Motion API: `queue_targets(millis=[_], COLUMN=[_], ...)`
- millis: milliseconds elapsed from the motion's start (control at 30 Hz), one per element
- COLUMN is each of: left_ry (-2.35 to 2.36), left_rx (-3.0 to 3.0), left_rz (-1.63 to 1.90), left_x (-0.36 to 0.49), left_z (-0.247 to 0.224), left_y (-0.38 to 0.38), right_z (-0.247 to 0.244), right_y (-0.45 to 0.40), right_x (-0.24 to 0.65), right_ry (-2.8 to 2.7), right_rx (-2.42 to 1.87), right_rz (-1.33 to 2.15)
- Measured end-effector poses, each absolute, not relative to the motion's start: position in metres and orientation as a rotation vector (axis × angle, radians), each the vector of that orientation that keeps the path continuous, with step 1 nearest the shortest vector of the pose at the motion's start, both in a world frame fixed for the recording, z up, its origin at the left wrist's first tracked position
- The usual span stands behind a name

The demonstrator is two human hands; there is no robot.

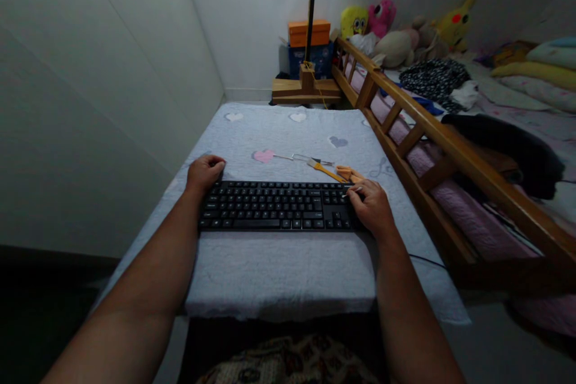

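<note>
A black keyboard [270,207] lies flat across the cloth-covered table. My left hand [204,173] is closed at the keyboard's far left corner, its fingers curled in, and what they may hold is hidden. Over the number keys at the right end, my right hand [372,204] pinches a thin white stick, which looks like a cotton swab [353,191], its tip close to the keys. Just behind the keyboard lie a flat brush [327,171] with a yellow handle and an orange cloth [346,173]. Thin sticks [283,157] and other slim tools rest beside the brush.
A pale cloth with heart patterns [279,270] covers the table. A wooden bed rail [418,126] runs along the right side, with bedding and plush toys [382,18] beyond. At the far end stand an orange box [309,33] and a dark pole [312,0] on a wooden base. A black cable [427,260] trails right.
</note>
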State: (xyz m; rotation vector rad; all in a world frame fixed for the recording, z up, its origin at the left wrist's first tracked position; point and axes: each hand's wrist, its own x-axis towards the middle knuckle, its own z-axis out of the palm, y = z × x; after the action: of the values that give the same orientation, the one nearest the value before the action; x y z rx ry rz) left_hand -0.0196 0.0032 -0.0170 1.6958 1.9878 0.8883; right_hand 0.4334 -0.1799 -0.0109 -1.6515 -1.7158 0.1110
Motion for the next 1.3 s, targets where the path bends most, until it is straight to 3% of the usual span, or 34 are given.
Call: queue_targets(millis=[1300], left_ry=[1.984], left_rx=[1.661], left_rz=[0.902], left_x=[-0.0154], left_z=[-0.0114], left_y=[-0.0010], right_z=[-0.0161], right_y=[-0.1792], right_x=[0.4358], right_ry=[-1.709], right_rx=[-1.681], right_rz=[0.061])
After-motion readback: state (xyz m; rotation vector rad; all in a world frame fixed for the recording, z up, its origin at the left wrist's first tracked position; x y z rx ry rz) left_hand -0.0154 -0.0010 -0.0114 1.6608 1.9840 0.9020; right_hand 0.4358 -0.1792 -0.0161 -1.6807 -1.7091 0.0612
